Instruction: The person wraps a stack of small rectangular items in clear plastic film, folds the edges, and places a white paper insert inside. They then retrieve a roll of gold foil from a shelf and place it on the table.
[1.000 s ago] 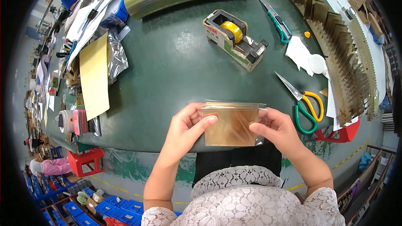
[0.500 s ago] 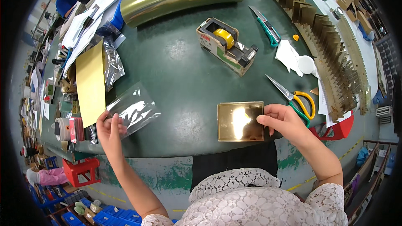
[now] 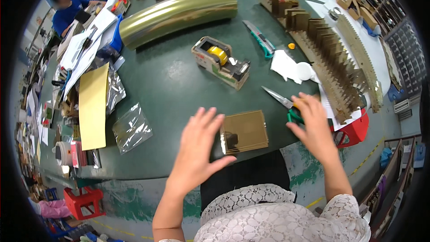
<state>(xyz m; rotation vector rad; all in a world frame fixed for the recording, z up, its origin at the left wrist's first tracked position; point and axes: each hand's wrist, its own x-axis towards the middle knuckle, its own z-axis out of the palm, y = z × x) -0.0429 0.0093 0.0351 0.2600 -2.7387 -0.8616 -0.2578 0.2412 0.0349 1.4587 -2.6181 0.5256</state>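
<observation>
A small stack of bronze-tinted reflective sheets (image 3: 246,131) lies near the table's front edge, its layers slightly out of line. Beside its left edge hovers my left hand (image 3: 197,145), fingers spread, thumb close to the stack's lower left corner. My right hand (image 3: 313,127) is open to the right of the stack and holds nothing. Its fingers partly cover the handles of the scissors (image 3: 278,97), whose blades point away to the upper left. A clear plastic film piece (image 3: 132,130) rests on the table to the left, apart from both hands.
A tape dispenser (image 3: 220,62) stands mid-table, with a green utility knife (image 3: 260,39) beyond it. A large gold film roll (image 3: 179,15) lies at the back. Racked brown plates (image 3: 320,40) line the right. Yellow paper (image 3: 93,110) lies left. A person in blue (image 3: 67,15) sits far left.
My left hand has let go of the clear film and moved right to the stack. My right hand has released the sheet and opened, shifting right toward the scissors. The view has shifted.
</observation>
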